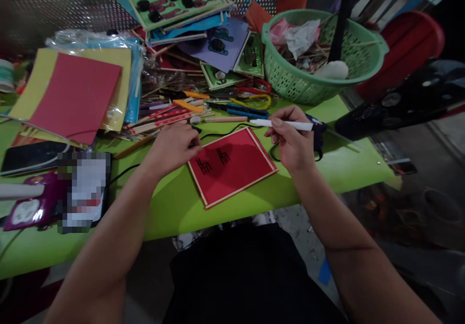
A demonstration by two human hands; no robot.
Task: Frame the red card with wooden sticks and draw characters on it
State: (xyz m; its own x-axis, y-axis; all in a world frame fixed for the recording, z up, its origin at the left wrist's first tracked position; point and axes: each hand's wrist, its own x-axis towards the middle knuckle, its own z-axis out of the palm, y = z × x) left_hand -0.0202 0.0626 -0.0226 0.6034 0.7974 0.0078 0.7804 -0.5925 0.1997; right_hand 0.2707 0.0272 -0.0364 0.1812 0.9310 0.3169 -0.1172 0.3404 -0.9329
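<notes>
A red card point(238, 169) edged with thin wooden sticks lies on the green table in front of me. Two small black chair-like drawings mark its left half. My right hand point(292, 137) grips a white marker pen point(283, 123) above the card's right side, its tip pointing left. At the card's upper left corner is my left hand point(177, 147), fingers curled inward; whatever may be in them is hidden. A small dark piece shows just beyond those fingers, too little of it to name.
Scissors point(259, 87), sticks and pens crowd the table behind the card. A green basket point(294, 79) stands at the back right, framed cards point(178, 4) are piled at the back. Coloured sheets point(76, 96), a phone point(87, 193) and a purple power strip point(27, 208) lie left.
</notes>
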